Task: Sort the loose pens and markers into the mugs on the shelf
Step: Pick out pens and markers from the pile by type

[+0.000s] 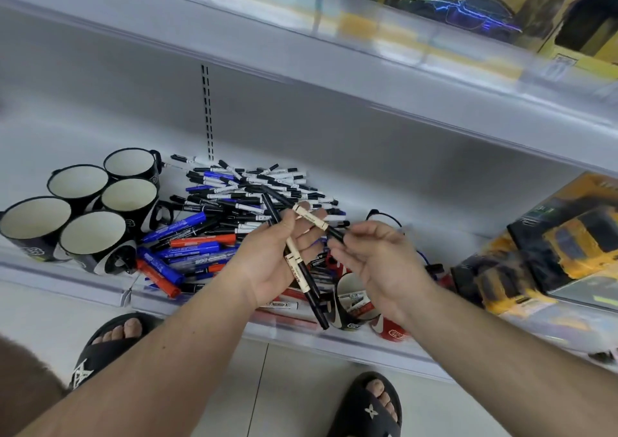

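Observation:
A heap of loose pens and markers [234,209], black, blue and red, lies on the white shelf [434,209]. Several black mugs [93,236] with cream insides stand empty at the left. My left hand [274,262], palm up over the heap, grips a long black-and-cream pen [301,269] that slants down past the shelf edge. My right hand [374,259] pinches a second black-and-cream pen [314,217] by its black end, its cream end reaching toward my left fingers. Below my hands stand a black mug [347,306] holding markers and a red mug [388,329].
Boxed yellow toy trucks [548,256] fill the shelf's right side. An upper shelf [368,55] overhangs, carrying more boxes. My feet in black slides [110,346] stand on the tiled floor right below the shelf edge.

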The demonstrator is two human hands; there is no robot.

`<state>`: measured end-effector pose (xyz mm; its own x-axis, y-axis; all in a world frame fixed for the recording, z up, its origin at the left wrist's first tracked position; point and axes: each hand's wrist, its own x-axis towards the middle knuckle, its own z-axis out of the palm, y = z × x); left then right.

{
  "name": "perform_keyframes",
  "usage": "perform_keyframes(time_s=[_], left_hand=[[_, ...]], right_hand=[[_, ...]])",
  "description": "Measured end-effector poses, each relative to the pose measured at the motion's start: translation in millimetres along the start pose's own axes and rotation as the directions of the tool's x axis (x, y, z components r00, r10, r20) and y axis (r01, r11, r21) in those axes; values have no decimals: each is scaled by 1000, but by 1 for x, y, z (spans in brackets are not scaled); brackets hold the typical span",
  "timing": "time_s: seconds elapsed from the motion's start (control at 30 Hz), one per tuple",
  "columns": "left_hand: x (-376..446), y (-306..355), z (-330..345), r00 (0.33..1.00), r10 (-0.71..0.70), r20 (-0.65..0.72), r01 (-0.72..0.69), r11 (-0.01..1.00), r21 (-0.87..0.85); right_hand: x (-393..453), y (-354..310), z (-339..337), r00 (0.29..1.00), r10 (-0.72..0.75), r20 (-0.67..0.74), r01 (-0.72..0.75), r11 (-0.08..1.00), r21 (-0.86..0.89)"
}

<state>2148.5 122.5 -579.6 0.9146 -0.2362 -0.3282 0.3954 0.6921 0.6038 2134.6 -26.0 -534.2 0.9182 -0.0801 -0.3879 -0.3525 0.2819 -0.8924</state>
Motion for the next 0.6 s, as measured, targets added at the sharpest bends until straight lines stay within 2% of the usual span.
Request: perform_keyframes(time_s=[0.13,0.27,0.37,0.6], left_hand=[[-3,4,2,997,33,68,-32,999,-23],[-7,7,9,987,48,150,-40,997,-60],[-8,7,15,979,62,192,-44,994,-97],[-8,4,19,966,103,238,-87,993,-76]], right_hand=[[-6,9,-3,998,-27,57,36,988,-151],[-12,-1,-11,987,-55,150,106,929,-355],[-14,-7,-15,977,-7,212,92,914,-394],[-17,-5,-15,968,37,250,97,859,-502]])
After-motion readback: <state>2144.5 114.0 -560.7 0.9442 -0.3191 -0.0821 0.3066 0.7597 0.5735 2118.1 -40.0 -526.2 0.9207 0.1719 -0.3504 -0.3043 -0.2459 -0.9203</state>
